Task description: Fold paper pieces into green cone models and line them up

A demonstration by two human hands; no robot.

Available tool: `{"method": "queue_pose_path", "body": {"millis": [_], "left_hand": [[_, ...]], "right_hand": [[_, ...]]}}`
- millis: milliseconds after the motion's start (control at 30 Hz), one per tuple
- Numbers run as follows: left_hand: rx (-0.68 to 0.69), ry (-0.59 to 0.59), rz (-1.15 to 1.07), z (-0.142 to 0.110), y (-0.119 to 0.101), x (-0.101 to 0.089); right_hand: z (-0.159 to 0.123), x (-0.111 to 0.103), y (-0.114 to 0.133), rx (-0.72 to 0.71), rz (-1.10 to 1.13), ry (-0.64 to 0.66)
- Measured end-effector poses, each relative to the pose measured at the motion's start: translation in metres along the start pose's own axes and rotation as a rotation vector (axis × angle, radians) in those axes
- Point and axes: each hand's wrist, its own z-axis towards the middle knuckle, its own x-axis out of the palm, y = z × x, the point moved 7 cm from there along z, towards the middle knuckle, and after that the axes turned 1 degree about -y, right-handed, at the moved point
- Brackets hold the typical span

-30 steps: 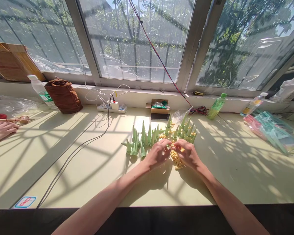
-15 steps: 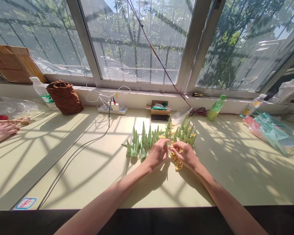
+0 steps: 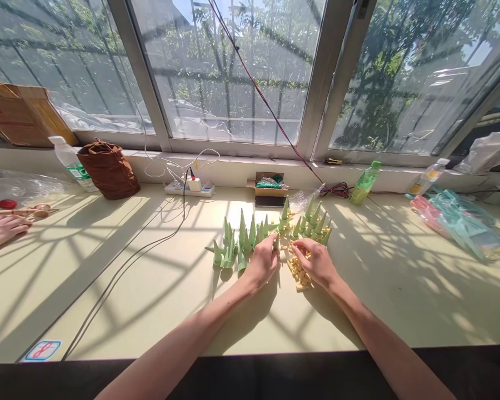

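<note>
My left hand [image 3: 263, 260] is closed around a green cone [image 3: 275, 243], most of it hidden behind the fingers. To its right, my right hand [image 3: 316, 261] has thumb and forefinger drawn together over a pile of small yellow pieces [image 3: 300, 278]. Whatever lies between those fingertips is too small to make out. Green pointed cones [image 3: 229, 253] stand in a group left of and behind my left hand. Behind my right hand stand more green cones [image 3: 314, 216], with yellow pieces among them.
Behind the cones sits a small cardboard box [image 3: 270, 191]. A power strip [image 3: 189, 189], a brown cloth bag [image 3: 108, 169] and a green bottle [image 3: 365, 183] line the window side. Plastic packets [image 3: 462, 222] lie at right. Another person's hand [image 3: 4, 230] rests at far left.
My two hands have moved apart slightly, the left one going left with the green cone now visible in its fingers. My right hand stays over the yellow pile.
</note>
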Motion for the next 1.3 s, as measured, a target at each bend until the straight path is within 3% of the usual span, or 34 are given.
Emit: {"method": "queue_pose_path", "body": {"millis": [333,833,1133,1300], "left_hand": [[-0.032,0.022,-0.032,-0.004,0.002,0.005],[-0.051,0.13,-0.228,-0.016,0.001,0.021],[-0.054,0.034,-0.09,-0.014,-0.006,0.013],[0.036,0.117,0.007,-0.012,-0.016,0.014]], "right_hand": [[-0.003,-0.002,0.0,-0.011,0.047,-0.072],[0.005,0.002,0.017,-0.032,0.012,0.054],[0.028,0.002,0.018,-0.027,0.018,0.11],[0.044,0.0,0.009,0.007,-0.034,0.034]]}}
